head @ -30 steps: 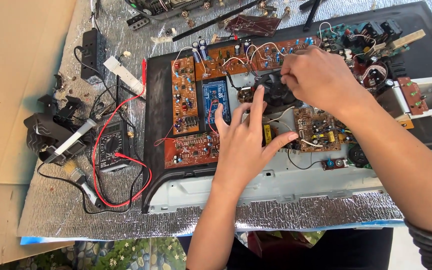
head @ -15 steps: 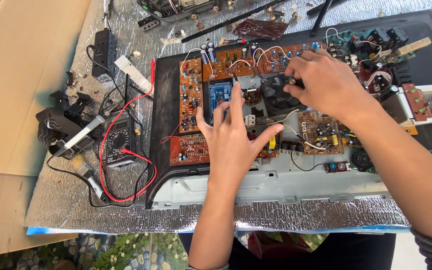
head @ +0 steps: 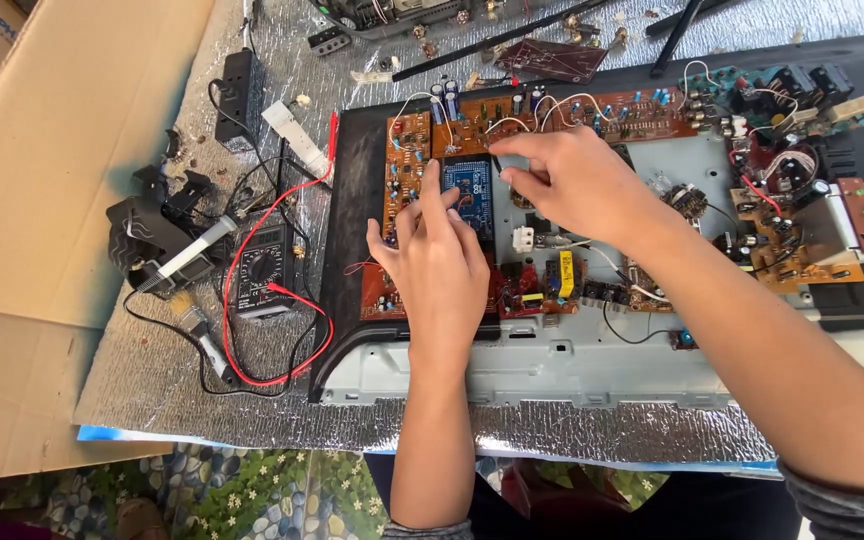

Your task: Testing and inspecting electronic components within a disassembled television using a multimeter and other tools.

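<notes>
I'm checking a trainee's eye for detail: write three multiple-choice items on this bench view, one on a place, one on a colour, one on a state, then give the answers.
1. Where does the multimeter lie?
A. On the foil mat, left of the open chassis
B. On top of the circuit boards
C. On the cardboard

2. What colour is the small board between the two hands?
A. Green
B. Blue
C. White

3. How is the left hand placed?
A. Closed in a fist
B. Lifted well off the chassis
C. Spread flat, fingers on the boards

Answers:
1 A, since it sits on the silver mat beside the chassis's dark frame.
2 B, as it stands out blue against the orange-brown boards.
3 C, as its fingers are splayed over the boards, while the right hand pinches near the blue board's top.
</notes>
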